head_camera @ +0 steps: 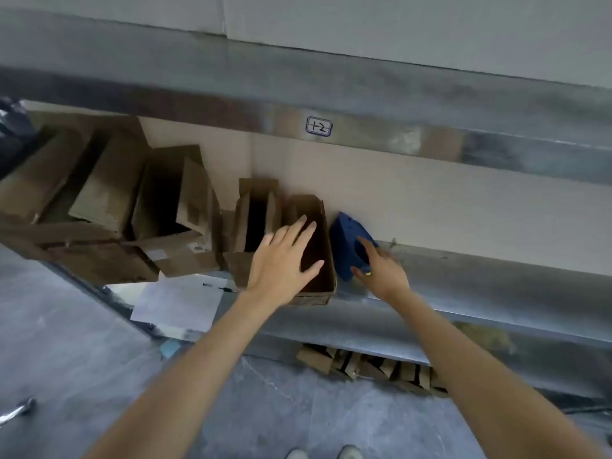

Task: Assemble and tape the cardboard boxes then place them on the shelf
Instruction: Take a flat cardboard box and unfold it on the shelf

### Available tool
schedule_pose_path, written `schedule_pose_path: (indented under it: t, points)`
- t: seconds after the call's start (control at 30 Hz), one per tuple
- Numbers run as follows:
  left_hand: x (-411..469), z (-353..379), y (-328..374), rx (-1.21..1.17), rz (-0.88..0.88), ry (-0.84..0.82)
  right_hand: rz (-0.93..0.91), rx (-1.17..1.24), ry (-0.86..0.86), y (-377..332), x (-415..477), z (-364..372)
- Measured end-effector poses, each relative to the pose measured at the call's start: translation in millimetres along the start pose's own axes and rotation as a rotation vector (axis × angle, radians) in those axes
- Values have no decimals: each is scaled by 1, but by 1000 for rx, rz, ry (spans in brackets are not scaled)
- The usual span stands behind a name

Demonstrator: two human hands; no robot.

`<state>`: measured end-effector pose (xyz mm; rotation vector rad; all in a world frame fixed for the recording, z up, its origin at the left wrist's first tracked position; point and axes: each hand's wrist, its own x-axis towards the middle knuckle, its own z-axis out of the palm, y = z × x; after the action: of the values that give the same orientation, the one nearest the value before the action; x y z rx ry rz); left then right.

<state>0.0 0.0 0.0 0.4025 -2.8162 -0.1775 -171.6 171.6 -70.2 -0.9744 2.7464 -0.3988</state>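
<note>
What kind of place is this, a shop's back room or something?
Probably a storeroom or small warehouse. Metal shelving carries a handwritten label reading "1-2", open cardboard boxes crowd the shelf, and a blue tape dispenser sits beside them on it. The floor is bare grey.

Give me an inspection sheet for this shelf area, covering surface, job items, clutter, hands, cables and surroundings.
Surface: metal shelf, label on the beam above.
Job's things: open cardboard box at the shelf's front edge; more open boxes to its left; blue tape dispenser to its right.
Clutter: white paper and pen below the boxes; flattened cardboard under the shelf.
Hands: left hand spread over the box opening; right hand open, fingers at the dispenser.
Cables: nothing seen.
Surroundings: grey floor, pale wall behind.
</note>
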Motion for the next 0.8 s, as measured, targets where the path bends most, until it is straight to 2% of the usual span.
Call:
schedule_pose_path:
  t: [0.33,0.5,0.8]
  points:
    - [27,14,12,30,-41,31,-147,-94,28,12,19,27]
    - [29,18,15,45,-69,18,-231,-82,-35,10,25,23]
    - [30,17,24,74,-101,5,-247,-148,-97,27,23,10]
